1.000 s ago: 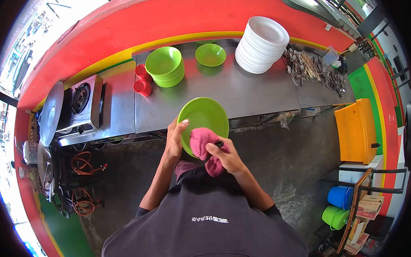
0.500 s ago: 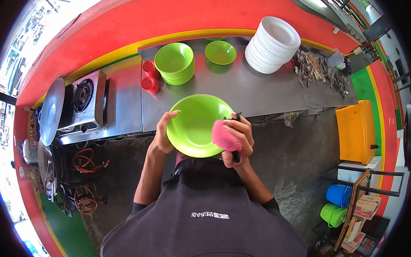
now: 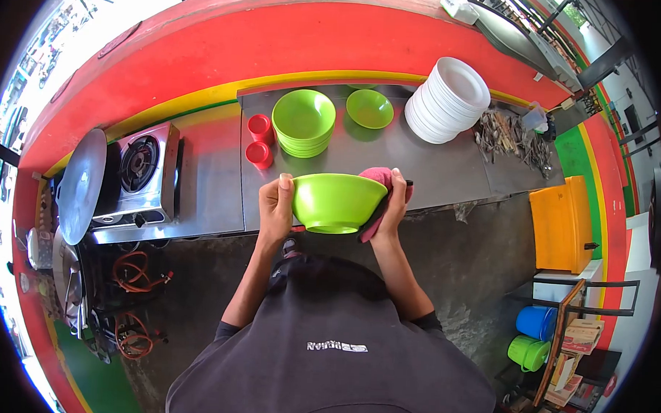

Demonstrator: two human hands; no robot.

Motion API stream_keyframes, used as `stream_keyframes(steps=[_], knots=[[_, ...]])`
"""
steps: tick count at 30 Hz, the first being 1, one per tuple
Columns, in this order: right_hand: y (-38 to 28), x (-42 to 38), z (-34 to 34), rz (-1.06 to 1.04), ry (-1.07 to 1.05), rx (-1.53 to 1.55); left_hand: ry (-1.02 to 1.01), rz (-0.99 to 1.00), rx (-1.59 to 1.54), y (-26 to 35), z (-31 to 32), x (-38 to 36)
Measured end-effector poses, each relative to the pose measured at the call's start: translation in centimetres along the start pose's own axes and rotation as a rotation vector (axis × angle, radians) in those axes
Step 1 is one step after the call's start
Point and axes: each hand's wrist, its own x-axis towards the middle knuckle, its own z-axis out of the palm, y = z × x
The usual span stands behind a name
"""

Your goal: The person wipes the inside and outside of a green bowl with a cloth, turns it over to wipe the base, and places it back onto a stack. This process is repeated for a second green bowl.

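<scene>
A green bowl (image 3: 334, 203) is held up in front of the chest, tilted so that its outer side and base face me. My left hand (image 3: 277, 204) grips its left rim, thumb up. On the right rim, my right hand (image 3: 392, 209) presses a pink and black cloth (image 3: 375, 177) against the bowl. Beyond it on the metal counter (image 3: 216, 159) stand a stack of green bowls (image 3: 303, 122), a single green bowl (image 3: 369, 109) and two red cups (image 3: 259, 154).
At the right of the counter are a tall stack of white plates (image 3: 447, 101) and a pile of cutlery (image 3: 511, 138). A gas stove (image 3: 144, 171) stands on the left. An orange cabinet (image 3: 561, 223) and blue bucket (image 3: 536, 322) are at the right.
The bowl has tipped from showing its inside to showing its outer side and base. My right hand and the cloth have moved from inside the bowl to its right rim.
</scene>
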Motion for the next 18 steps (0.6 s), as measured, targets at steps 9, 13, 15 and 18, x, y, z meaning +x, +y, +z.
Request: stream_keyframes(steps=[9, 13, 15, 18], knots=[[3.6, -2.5, 4.2, -0.863, -0.216, -0.699, 0.233, -0.279, -0.086, 2.9, -2.0, 2.7], [5.8, -2.1, 6.5, -0.969, -0.315, -0.787, 0.281, -0.378, -0.008, 1.6, -5.0, 3.4], [6.2, -2.1, 7.5, -1.025, -0.458, -0.874, 0.321, -0.397, -0.022, 1.7, -5.8, 3.6], [6.3, -2.3, 9.4, -1.065, -0.647, -0.946, 0.321, -0.428, -0.040, 1.9, -7.7, 4.5]])
